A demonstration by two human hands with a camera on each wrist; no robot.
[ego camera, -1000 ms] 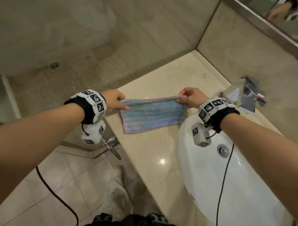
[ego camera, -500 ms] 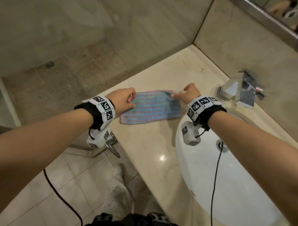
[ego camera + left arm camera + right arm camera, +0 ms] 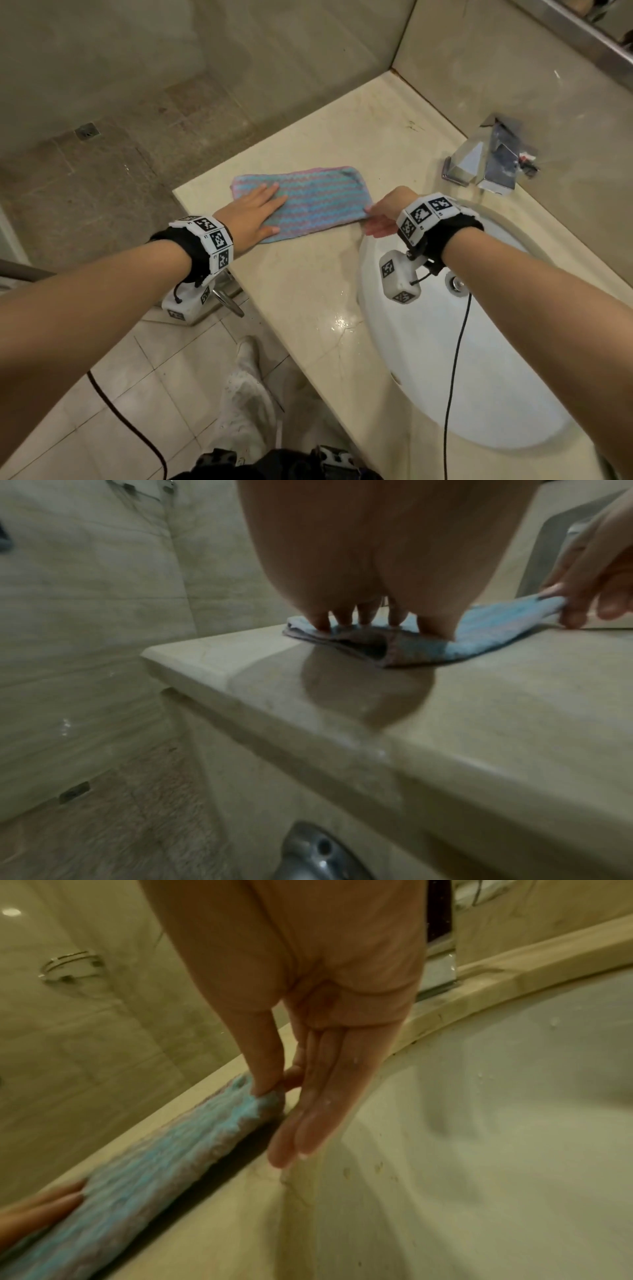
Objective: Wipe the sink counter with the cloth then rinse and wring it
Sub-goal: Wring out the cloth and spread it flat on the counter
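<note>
The striped blue and pink cloth [image 3: 318, 202] lies folded flat on the beige marble counter [image 3: 308, 291], left of the sink. My left hand [image 3: 253, 216] presses flat on the cloth's left part with straight fingers; the left wrist view shows those fingertips [image 3: 359, 618] on the cloth [image 3: 479, 631]. My right hand [image 3: 376, 219] holds the cloth's near right corner. In the right wrist view its thumb and forefinger [image 3: 270, 1085] pinch the cloth [image 3: 164, 1150] edge while the other fingers stay straight.
The white sink basin [image 3: 479, 359] with its drain [image 3: 457, 284] lies under my right wrist. A chrome faucet [image 3: 489, 161] stands behind it against the wall. The counter's left edge drops to the tiled floor, with a metal fitting [image 3: 229, 301] below it.
The cloth, stretched in the air between both hands a second ago, now lies on the counter. My left hand has let go and flattened on it; my right still pinches a corner.
</note>
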